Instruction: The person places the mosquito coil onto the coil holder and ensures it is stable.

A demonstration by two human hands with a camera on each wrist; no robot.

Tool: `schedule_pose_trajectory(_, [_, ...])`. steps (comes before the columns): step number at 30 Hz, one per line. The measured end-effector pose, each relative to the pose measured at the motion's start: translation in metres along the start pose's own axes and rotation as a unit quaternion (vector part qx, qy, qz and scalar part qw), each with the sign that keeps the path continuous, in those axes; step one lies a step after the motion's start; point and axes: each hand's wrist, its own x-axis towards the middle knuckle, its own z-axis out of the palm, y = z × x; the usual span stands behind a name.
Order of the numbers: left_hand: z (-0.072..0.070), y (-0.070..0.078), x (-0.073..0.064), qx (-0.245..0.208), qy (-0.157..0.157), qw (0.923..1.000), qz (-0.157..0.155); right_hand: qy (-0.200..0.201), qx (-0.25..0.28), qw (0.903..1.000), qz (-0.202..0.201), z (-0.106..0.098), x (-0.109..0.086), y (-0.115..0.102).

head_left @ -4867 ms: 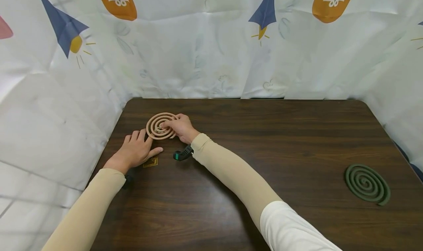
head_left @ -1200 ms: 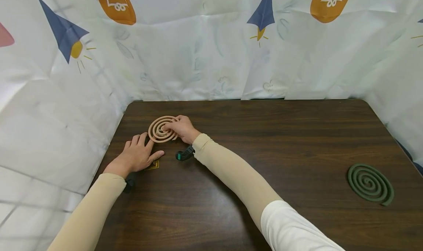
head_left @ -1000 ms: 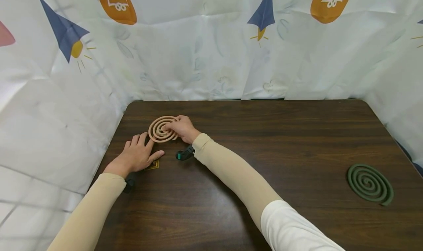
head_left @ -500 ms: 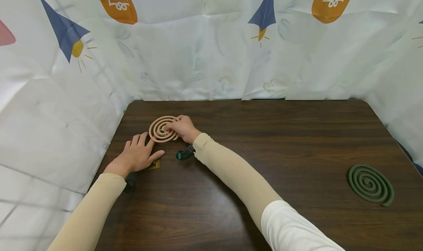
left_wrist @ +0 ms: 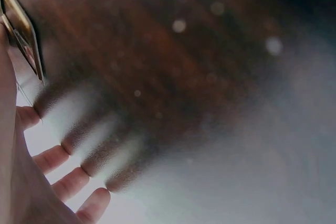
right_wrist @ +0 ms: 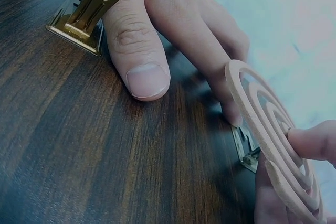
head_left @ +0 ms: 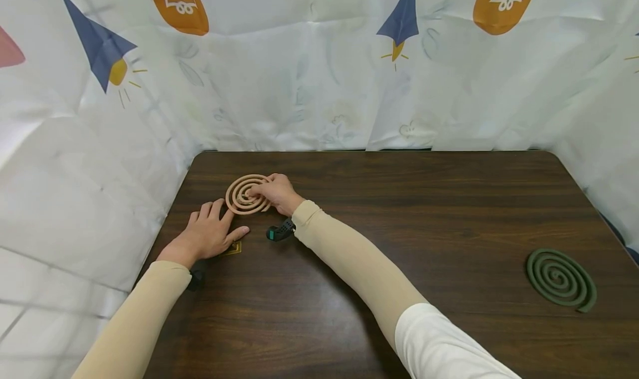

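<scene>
My right hand point(head_left: 277, 193) holds a pinkish-tan mosquito coil point(right_wrist: 245, 100) between thumb and fingers. In the right wrist view the coil is tilted on edge, its flat face turned partly away. Beneath it lies a small metal coil stand point(right_wrist: 244, 148), partly hidden by the coil, with a left fingertip at its edge. My left hand point(head_left: 204, 235) rests on the table with fingers spread, just left of the coil. Beside the left thumb point(right_wrist: 149, 80) sits a second gold metal stand point(right_wrist: 81, 30) with upright prongs; in the head view the hand covers part of it.
A dark green mosquito coil point(head_left: 564, 298) lies flat on the right side of the dark wooden table point(head_left: 424, 212). White patterned cloth point(head_left: 319, 79) hangs round the back and sides, close to the table's edges.
Compared with the oldest frame, my left hand covers more of the gold stand, and the whole head view has shifted slightly. Over the last second, hands and coil stay nearly still.
</scene>
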Motion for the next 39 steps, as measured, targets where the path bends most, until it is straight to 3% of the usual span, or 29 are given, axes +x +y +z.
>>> schedule_pose_trajectory(10, [-0.004, 0.002, -0.002, 0.0, -0.001, 1.0, -0.001, -0.002, -0.007, 1.0, 0.004, -0.002, 0.003, 0.001])
schedule_pose_trajectory(29, [-0.006, 0.006, -0.004, -0.006, -0.006, 0.9999, -0.007, 0.021, 0.099, 0.9913, 0.084, -0.014, 0.001, -0.005])
schedule_pose_trajectory(39, [-0.005, 0.005, -0.004, -0.008, -0.01, 0.9999, -0.007, 0.004, 0.109, 0.99, 0.09, -0.026, -0.006, -0.008])
